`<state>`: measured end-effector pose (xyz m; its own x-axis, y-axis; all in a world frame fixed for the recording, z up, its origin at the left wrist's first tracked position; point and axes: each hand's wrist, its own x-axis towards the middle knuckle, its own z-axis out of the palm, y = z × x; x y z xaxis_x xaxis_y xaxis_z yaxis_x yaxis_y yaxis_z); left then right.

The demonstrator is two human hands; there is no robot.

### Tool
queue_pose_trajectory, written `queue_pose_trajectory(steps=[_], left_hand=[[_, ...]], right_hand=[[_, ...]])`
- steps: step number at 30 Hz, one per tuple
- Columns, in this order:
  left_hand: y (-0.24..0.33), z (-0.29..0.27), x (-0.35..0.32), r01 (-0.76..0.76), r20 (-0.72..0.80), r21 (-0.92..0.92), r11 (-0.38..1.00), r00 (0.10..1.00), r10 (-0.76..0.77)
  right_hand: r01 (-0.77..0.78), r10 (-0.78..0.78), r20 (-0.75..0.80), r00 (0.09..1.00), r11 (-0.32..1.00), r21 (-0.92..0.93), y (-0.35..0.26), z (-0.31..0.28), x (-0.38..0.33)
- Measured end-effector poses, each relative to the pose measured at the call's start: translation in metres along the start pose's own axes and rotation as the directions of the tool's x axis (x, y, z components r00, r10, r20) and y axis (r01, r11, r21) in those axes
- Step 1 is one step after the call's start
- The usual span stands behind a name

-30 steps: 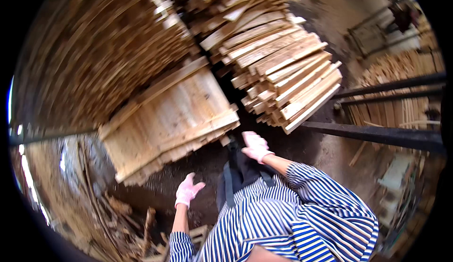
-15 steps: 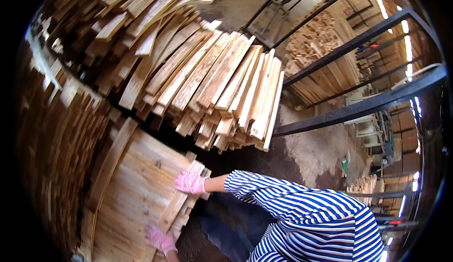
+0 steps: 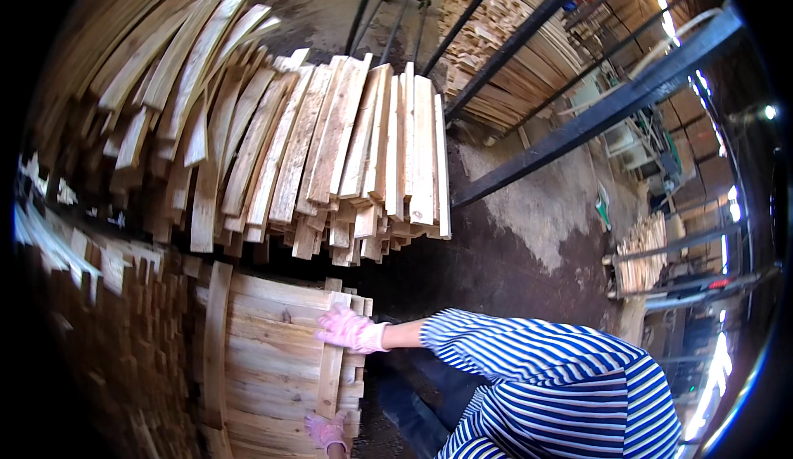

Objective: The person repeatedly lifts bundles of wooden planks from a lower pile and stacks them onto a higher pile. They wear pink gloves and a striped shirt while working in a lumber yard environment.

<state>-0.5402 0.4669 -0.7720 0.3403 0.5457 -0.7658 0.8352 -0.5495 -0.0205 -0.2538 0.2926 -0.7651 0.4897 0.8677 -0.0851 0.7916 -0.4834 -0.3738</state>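
Observation:
A panel of pale boards lies low in front of me, laid side by side with uneven ends on the right. A narrow wooden slat lies across these boards near their right ends. My right hand, in a pink glove, is closed over the slat near its far end. My left hand, also pink-gloved, grips the slat's near end, close to the lower edge of the view. Another cross slat lies along the panel's left side, with neither hand on it.
Beyond the panel rises a big stack of loose boards. More stacked wood stands close on the left, blurred. A dark metal bar slants across the right. Another lumber pile and a small wood bundle sit farther off.
My view has turned, so the panel and stacks appear rotated and the board stack sits farther left. Both hands stay at about the same places along the slat.

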Motion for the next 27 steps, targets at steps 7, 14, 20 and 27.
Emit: queue_pose_trajectory(steps=[7, 14, 20, 27], left_hand=[[0.118, -0.073, 0.013, -0.349, -0.110, -0.515, 0.783, 0.933, 0.343], [0.343, -0.121, 0.009, 0.306, 0.356, -0.930, 0.202, 0.626, 0.694], [0.474, -0.114, 0.009, 0.544, 0.429, -0.823, 0.163, 0.408, 0.806], [0.540, -0.116, -0.029, 0.662, 0.423, -0.749, -0.011, 0.491, 0.762]], right_hand=[[-0.702, 0.676, -0.280, 0.682, 0.712, 0.006, 0.089, -0.175, -0.062], [-0.783, 0.901, -0.434, -0.021, 0.255, 0.567, 0.272, -0.250, -0.035], [-0.666, 0.973, 0.194, -0.122, -0.225, 0.712, 0.323, -0.261, -0.045], [-0.650, 0.967, 0.233, -0.106, -0.245, 0.719, 0.340, -0.250, -0.068]])
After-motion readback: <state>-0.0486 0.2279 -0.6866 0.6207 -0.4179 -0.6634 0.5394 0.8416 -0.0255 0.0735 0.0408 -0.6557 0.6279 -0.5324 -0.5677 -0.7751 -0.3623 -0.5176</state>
